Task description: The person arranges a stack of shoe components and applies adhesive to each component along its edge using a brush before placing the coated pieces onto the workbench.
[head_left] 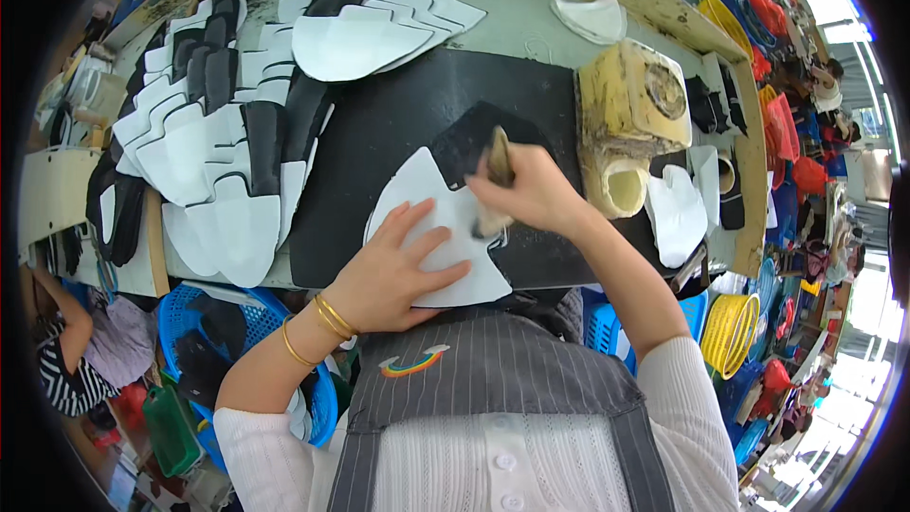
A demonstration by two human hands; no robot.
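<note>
Across the black mat (379, 123), white cut pieces (204, 156) pile.

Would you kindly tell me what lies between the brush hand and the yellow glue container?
In the head view, only bare black mat separates the right hand from the yellow glue container.

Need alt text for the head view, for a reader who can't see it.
A right hand works a brush over a white cut piece that the left hand presses flat on a black mat. Stacks of white and black pieces lie to the left, a yellowed glue container to the right.
</note>
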